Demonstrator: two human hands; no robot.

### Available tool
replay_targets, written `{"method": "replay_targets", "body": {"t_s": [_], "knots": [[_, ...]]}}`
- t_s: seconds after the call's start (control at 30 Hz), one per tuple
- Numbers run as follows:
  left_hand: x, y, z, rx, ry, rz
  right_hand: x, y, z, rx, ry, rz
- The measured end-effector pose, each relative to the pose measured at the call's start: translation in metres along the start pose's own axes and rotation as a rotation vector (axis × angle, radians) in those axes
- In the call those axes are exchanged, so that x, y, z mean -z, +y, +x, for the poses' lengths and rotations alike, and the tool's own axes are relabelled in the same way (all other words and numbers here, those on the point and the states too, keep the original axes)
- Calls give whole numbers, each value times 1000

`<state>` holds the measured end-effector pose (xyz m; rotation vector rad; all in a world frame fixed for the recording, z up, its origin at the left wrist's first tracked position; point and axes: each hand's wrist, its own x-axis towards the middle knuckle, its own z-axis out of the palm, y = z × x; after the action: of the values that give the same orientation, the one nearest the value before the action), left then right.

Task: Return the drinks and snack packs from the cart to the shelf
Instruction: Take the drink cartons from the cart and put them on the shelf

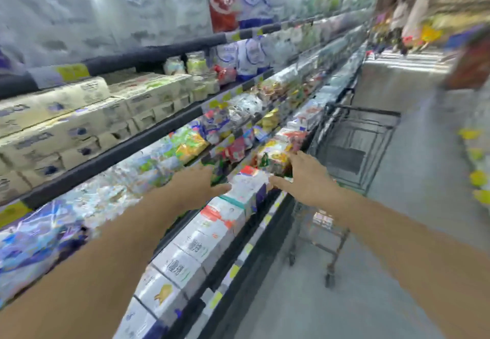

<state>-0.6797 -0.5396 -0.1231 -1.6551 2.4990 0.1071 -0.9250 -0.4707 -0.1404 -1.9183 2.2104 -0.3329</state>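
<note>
The view is blurred by motion. Both my arms reach forward to the lower shelf (267, 219). My left hand (197, 183) and my right hand (305, 176) flank a white drink carton pack (249, 182) with a red top that stands in a row of white cartons. Fingers of both hands look straight, touching the pack's sides. A colourful snack pack (273, 157) lies just behind it, under my right fingertips. The black wire cart (355, 139) stands in the aisle to the right, beyond my right hand, with a small pack (322, 219) on its lower rack.
Shelves rise on the left with cream boxes (66, 126), white tissue packs (106, 7) and bagged snacks (191, 145). Grey floor (397, 232) runs to the right. People (408, 17) stand far down the aisle. Yellow price tags line the shelf edges.
</note>
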Motion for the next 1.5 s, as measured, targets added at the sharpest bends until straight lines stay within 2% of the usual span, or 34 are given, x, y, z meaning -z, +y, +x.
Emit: {"method": "replay_targets", "body": {"t_s": [0.27, 0.43, 0.67, 0.93, 1.17, 1.37, 1.5], "knots": [[-16, 130, 134, -318, -7, -3, -7, 154, 24, -333, 32, -36], [-32, 191, 229, -417, -5, 58, -10, 223, 67, -468, -24, -50], [-29, 243, 352, -523, -105, 82, -10, 296, 145, -588, -27, -120], [-76, 313, 470, -559, -250, 138, -44, 381, 211, -662, -164, -7], [-147, 379, 540, -571, -364, 262, -92, 473, 284, -614, -284, 61], [-216, 405, 600, -497, -444, 180, -158, 515, 346, -543, -279, 121], [-278, 409, 632, -421, -554, 145, -214, 525, 376, -570, -359, 272]]}}
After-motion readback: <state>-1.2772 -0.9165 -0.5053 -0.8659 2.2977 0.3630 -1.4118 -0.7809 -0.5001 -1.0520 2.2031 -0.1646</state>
